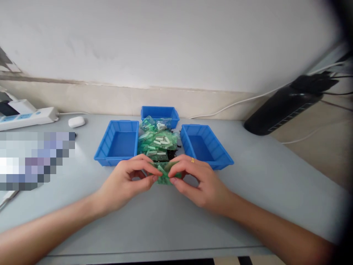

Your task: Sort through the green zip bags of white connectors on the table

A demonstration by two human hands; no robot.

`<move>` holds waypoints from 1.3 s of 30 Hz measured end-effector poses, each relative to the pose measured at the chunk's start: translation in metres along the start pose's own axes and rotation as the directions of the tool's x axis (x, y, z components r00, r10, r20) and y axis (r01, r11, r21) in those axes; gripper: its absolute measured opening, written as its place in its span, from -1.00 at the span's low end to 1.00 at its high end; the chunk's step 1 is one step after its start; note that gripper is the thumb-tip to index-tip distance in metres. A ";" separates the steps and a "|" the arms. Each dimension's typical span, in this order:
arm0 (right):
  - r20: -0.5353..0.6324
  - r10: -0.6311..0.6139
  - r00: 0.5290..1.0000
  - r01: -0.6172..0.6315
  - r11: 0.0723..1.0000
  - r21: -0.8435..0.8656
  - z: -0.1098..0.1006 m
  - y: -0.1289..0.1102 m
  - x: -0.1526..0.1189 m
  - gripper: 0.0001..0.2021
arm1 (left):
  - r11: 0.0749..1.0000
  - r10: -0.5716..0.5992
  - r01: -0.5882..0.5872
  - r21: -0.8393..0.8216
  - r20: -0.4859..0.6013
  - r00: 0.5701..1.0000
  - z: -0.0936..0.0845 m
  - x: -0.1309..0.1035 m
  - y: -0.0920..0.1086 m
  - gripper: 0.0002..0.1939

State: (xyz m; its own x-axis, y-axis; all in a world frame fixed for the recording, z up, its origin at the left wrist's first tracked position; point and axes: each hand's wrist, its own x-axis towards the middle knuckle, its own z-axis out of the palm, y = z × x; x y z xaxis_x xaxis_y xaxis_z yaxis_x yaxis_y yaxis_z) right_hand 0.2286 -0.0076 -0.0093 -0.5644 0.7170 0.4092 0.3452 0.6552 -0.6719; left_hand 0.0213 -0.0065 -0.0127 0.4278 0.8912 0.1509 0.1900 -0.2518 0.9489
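Between my two hands is a small green-tinted plastic bag (163, 179) with light slender pieces inside. My left hand (135, 178) pinches its left side between thumb and fingers. Opposite it, my right hand (194, 178), with a ring on one finger, pinches the right side. The fingertips of both hands nearly meet at the bag's middle. Just beyond lies a pile of similar green bags (158, 140) holding white and metallic pieces. Some small black pieces (172, 153) show at the pile's right side, partly hidden by my right hand.
Blue trays surround the pile: a left tray (117, 161), a right tray (217, 162) and a back tray (160, 110). A white power strip (41, 117) and a white earbud case (76, 122) sit at left. A black bottle-like cylinder (284, 105) leans at right, near a white cable (234, 103).
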 end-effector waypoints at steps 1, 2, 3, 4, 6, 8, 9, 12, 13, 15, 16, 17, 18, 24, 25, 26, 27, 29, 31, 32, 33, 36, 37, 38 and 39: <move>0.005 0.001 1.000 -0.001 1.000 0.000 0.000 0.000 0.000 -0.89 | 1.000 0.003 -0.003 0.003 -0.005 1.000 0.000 0.000 0.000 -0.88; 0.007 0.001 1.000 -0.001 1.000 0.000 0.000 0.000 0.000 -0.89 | 1.000 0.005 -0.005 0.006 -0.008 1.000 0.000 0.000 0.000 -0.87; 0.009 0.001 1.000 -0.001 1.000 0.001 0.000 0.000 0.000 -0.90 | 1.000 0.006 -0.006 0.009 -0.010 1.000 0.000 0.001 0.000 -0.86; 0.009 0.000 1.000 0.000 1.000 0.002 0.001 0.000 0.000 -0.91 | 1.000 0.008 -0.008 0.011 -0.011 1.000 0.001 0.001 0.000 -0.85; 0.011 -0.006 1.000 0.006 1.000 0.006 0.001 0.000 0.001 -0.93 | 1.000 0.002 -0.002 0.013 -0.008 1.000 0.000 0.001 0.000 -0.86; 0.011 -0.011 1.000 0.011 1.000 0.005 0.001 -0.001 0.001 -0.94 | 1.000 -0.015 0.015 0.014 0.002 1.000 0.000 0.001 0.001 -0.89; 0.008 -0.012 1.000 0.012 1.000 0.002 0.001 -0.001 0.001 -0.94 | 1.000 -0.022 0.021 0.016 0.009 1.000 0.000 0.001 0.001 -0.90; 0.004 -0.012 1.000 0.012 1.000 -0.010 0.001 -0.001 0.002 -0.93 | 0.999 -0.028 0.027 0.030 0.020 0.999 -0.001 0.000 0.001 -0.92; 0.004 -0.010 1.000 0.010 1.000 -0.014 0.001 -0.001 0.002 -0.93 | 0.999 -0.024 0.023 0.033 0.021 1.000 -0.001 0.000 0.001 -0.92; 0.006 -0.004 1.000 0.004 1.000 -0.025 0.001 0.000 0.002 -0.92 | 0.999 -0.018 0.017 0.039 0.020 1.000 -0.001 0.000 0.001 -0.92; 0.004 -0.004 1.000 0.004 1.000 -0.029 0.001 0.001 0.001 -0.91 | 0.999 -0.017 0.016 0.041 0.021 1.000 -0.001 0.000 0.001 -0.92; 0.001 -0.006 1.000 0.006 0.999 -0.031 0.001 0.001 0.001 -0.91 | 0.999 -0.018 0.017 0.042 0.020 1.000 -0.001 0.000 0.001 -0.92; 0.000 -0.010 1.000 0.010 0.999 -0.033 0.001 0.002 0.001 -0.90 | 0.999 -0.020 0.019 0.042 0.017 1.000 -0.001 0.000 0.001 -0.93; -0.011 -0.044 0.999 0.043 0.997 -0.070 0.003 0.003 0.001 -0.88 | 0.999 0.005 -0.005 0.033 0.008 1.000 0.001 -0.001 -0.001 -0.94; -0.014 -0.052 0.999 0.050 0.995 -0.082 0.003 0.002 0.001 -0.89 | 0.999 0.011 -0.012 0.032 0.013 1.000 0.001 -0.001 -0.001 -0.94; -0.016 -0.057 0.998 0.056 0.994 -0.095 0.003 0.002 0.001 -0.89 | 0.999 0.017 -0.018 0.032 0.016 1.000 0.001 -0.002 -0.002 -0.95; -0.017 -0.063 0.998 0.060 0.992 -0.106 0.003 0.002 0.001 -0.89 | 0.999 0.020 -0.021 0.032 0.018 1.000 0.001 -0.002 -0.002 -0.95; -0.020 -0.075 0.997 0.072 0.990 -0.122 0.002 0.001 0.001 -0.89 | 0.999 0.022 -0.022 0.029 0.024 0.999 0.001 -0.002 -0.002 -0.95; -0.019 -0.087 0.996 0.084 0.988 -0.133 0.002 0.001 0.001 -0.90 | 0.999 0.025 -0.026 0.024 0.035 0.999 0.001 -0.002 -0.002 -0.93; -0.022 -0.095 0.995 0.091 0.986 -0.138 0.001 0.001 0.000 -0.90 | 0.999 0.029 -0.030 0.021 0.043 0.999 0.000 -0.002 -0.002 -0.92; -0.024 -0.100 0.995 0.096 0.985 -0.144 0.001 0.001 0.000 -0.90 | 0.999 0.031 -0.032 0.019 0.048 0.998 0.000 -0.002 -0.002 -0.91; -0.033 -0.107 0.994 0.100 0.981 -0.165 0.002 0.002 0.000 -0.89 | 0.999 0.037 -0.039 0.032 0.051 0.998 0.000 -0.002 0.000 -0.89; -0.033 -0.106 0.994 0.099 0.981 -0.169 0.003 0.003 -0.001 -0.90 | 0.998 0.039 -0.041 0.037 0.053 0.998 -0.001 -0.002 0.000 -0.89; -0.033 -0.106 0.994 0.099 0.980 -0.171 0.003 0.003 -0.001 -0.90 | 0.998 0.039 -0.041 0.042 0.056 0.998 0.000 -0.002 0.001 -0.90; -0.035 -0.107 0.994 0.100 0.980 -0.172 0.003 0.004 -0.001 -0.90 | 0.998 0.038 -0.041 0.048 0.061 0.997 0.000 -0.002 0.001 -0.90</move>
State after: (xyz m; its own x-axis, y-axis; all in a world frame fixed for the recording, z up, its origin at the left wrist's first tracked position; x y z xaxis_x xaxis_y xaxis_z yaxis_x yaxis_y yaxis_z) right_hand 0.2282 -0.0068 -0.0145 -0.5718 0.6504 0.5001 0.4107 0.7546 -0.5118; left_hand 0.0204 -0.0083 -0.0119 0.4876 0.8564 0.1701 0.2140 -0.3061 0.9277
